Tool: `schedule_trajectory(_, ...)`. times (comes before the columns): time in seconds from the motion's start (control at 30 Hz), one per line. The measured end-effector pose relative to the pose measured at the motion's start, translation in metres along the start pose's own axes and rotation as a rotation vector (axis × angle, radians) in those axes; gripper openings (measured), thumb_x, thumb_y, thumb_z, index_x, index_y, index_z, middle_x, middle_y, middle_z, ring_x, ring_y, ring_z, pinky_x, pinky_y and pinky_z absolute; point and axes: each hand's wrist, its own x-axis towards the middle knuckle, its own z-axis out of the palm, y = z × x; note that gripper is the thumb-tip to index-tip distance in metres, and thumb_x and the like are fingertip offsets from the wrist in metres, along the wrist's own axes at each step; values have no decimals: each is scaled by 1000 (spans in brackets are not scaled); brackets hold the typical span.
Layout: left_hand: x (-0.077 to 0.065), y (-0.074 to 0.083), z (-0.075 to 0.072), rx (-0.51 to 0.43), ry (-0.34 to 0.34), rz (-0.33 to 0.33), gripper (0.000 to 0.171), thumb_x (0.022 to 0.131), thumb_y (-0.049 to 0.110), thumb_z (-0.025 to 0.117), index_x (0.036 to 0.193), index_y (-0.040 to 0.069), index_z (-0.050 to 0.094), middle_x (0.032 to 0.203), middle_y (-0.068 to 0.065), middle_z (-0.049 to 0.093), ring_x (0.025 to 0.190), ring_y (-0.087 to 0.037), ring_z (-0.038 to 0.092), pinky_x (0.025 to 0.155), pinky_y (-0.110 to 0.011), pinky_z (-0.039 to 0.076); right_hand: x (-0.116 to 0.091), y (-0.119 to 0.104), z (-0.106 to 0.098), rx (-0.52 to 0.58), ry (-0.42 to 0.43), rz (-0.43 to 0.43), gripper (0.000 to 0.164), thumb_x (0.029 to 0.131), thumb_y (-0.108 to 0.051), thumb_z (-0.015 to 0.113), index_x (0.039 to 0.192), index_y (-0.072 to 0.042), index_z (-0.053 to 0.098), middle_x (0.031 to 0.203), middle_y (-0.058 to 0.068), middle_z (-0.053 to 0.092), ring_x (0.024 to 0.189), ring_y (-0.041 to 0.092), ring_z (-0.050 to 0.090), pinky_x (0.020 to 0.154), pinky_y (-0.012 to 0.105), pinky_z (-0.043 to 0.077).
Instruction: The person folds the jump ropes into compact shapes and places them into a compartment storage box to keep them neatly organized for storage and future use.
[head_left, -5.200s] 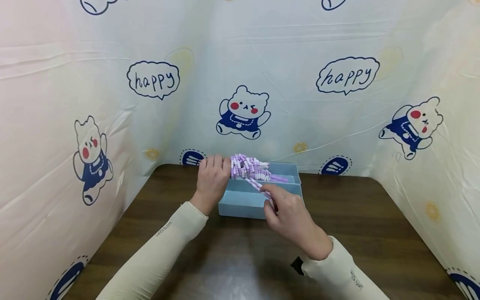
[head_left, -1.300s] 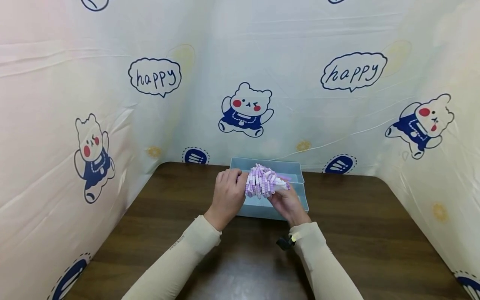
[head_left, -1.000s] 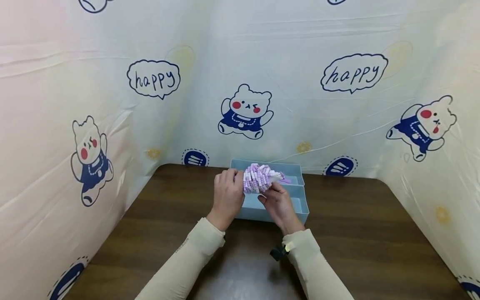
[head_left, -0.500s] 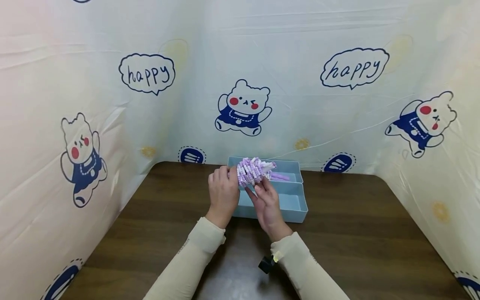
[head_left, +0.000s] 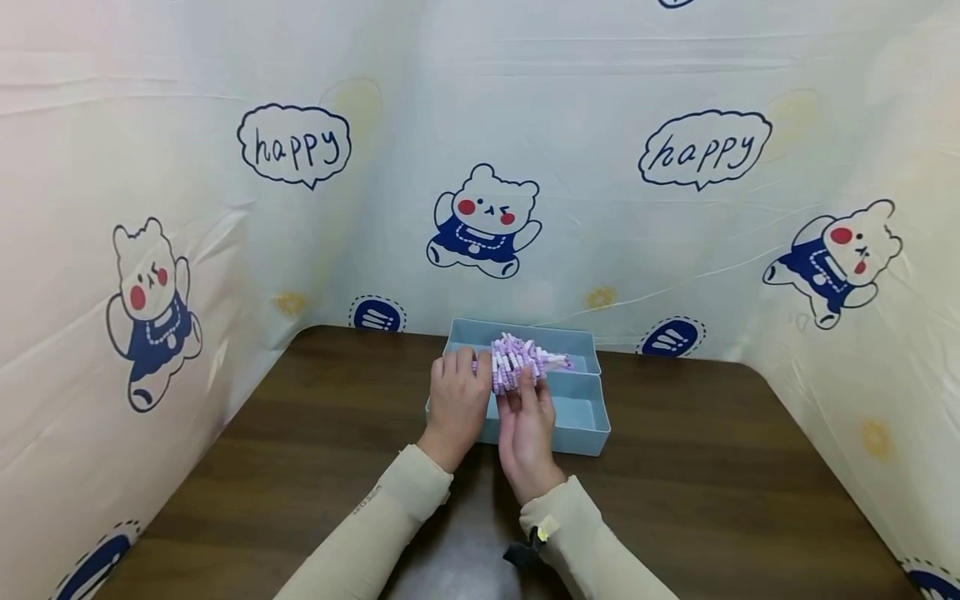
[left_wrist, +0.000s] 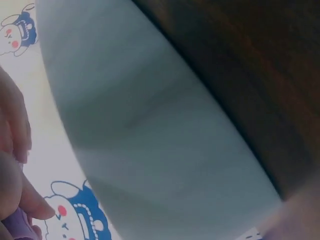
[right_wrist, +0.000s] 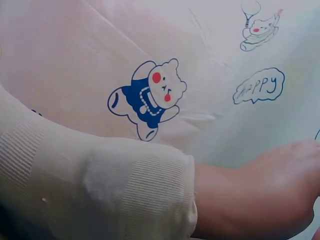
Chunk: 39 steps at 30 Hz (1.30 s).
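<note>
A purple-and-white beaded jump rope (head_left: 510,358), wound into a thick bundle, is held up over the light blue box (head_left: 602,433). My left hand (head_left: 456,406) grips the bundle's left end. From below, the fingers of my right hand (head_left: 527,442) hold its near side, palm partly facing the camera. Looser white-and-purple strands stick out to the right. At the left edge of the left wrist view, a purple piece (left_wrist: 19,225) shows between fingers (left_wrist: 15,115). The right wrist view shows only the sleeve and part of the right hand (right_wrist: 265,190).
The box has a back and a front compartment, and stands near the back of the dark wooden table (head_left: 690,467). A patterned cloth (head_left: 570,167) encloses the table. A small black object (head_left: 522,552) sits at the right sleeve's cuff.
Earlier the right hand pulled a loose strand away to the right; now it is on the bundle. Recently it slid left and turned palm up, while the left hand kept its grip.
</note>
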Motion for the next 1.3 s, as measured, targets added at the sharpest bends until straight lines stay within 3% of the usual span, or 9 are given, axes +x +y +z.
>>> schedule_trajectory(0.2, 4, 1, -9, -30, -42, 28, 29, 86, 10, 63, 113, 0, 62, 98, -15, 57, 87, -30, 54, 71, -41, 41, 6, -5, -2, 12, 23, 5, 58, 95, -29, 63, 139, -1, 39, 134, 18, 51, 118, 24, 55, 100, 32, 42)
schedule_trajectory(0.3, 10, -3, -22, -109, -98, 96, 41, 83, 17, 69, 119, -1, 60, 105, -16, 59, 94, -32, 56, 76, -43, 45, 13, -12, -5, 4, 33, -13, 58, 94, -30, 64, 139, -2, 40, 134, 18, 51, 118, 24, 55, 99, 31, 43)
schedule_trajectory(0.43, 17, -23, -40, -271, -218, 164, 53, 88, 38, 70, 125, 2, 58, 114, -14, 59, 99, -29, 57, 85, -45, 47, 23, -21, -8, 13, 12, -56, 55, 95, -28, 62, 140, -4, 43, 134, 16, 51, 118, 24, 55, 100, 32, 42)
schedule_trajectory(0.53, 22, -47, -46, -335, -314, 133, 53, 92, 45, 64, 125, 4, 59, 118, -13, 58, 104, -28, 57, 91, -45, 46, 31, -31, -8, 35, -16, -94, 55, 95, -27, 63, 141, -5, 44, 135, 15, 51, 118, 25, 53, 101, 32, 41)
schedule_trajectory(0.73, 11, -91, -32, -435, -548, -110, 41, 97, 34, 59, 127, 6, 60, 123, -12, 57, 109, -28, 56, 95, -47, 45, 34, -45, -12, 18, -19, -96, 59, 90, -29, 69, 140, -6, 48, 135, 15, 51, 116, 25, 54, 99, 32, 43)
schedule_trajectory(0.87, -6, -110, -9, -622, -731, -302, 41, 98, 30, 59, 130, 6, 56, 121, -11, 57, 106, -25, 57, 91, -44, 49, 32, -47, -15, -13, -19, -67, 59, 88, -29, 70, 137, -4, 49, 132, 16, 53, 112, 23, 58, 97, 32, 44)
schedule_trajectory(1.0, -19, -119, 9, -791, -866, -435, 50, 99, 32, 57, 139, 3, 46, 122, -13, 58, 104, -26, 59, 87, -43, 51, 32, -48, -16, -42, -2, -71, 56, 89, -27, 69, 133, -3, 47, 124, 14, 56, 103, 21, 63, 92, 32, 48)
schedule_trajectory(1.17, -32, -127, 20, -1034, -990, -620, 55, 101, 31, 53, 144, 1, 39, 133, -19, 50, 108, -29, 59, 84, -42, 53, 34, -49, -17, -81, -3, -86, 47, 91, -24, 68, 128, -3, 48, 109, 9, 61, 88, 16, 65, 79, 27, 53)
schedule_trajectory(1.3, -37, -131, 25, -1263, -1023, -716, 55, 102, 27, 51, 148, 2, 32, 144, -22, 40, 121, -34, 52, 88, -44, 51, 36, -50, -20, -124, -33, -110, 39, 92, -22, 66, 123, 0, 55, 102, 8, 66, 86, 15, 66, 74, 25, 54)
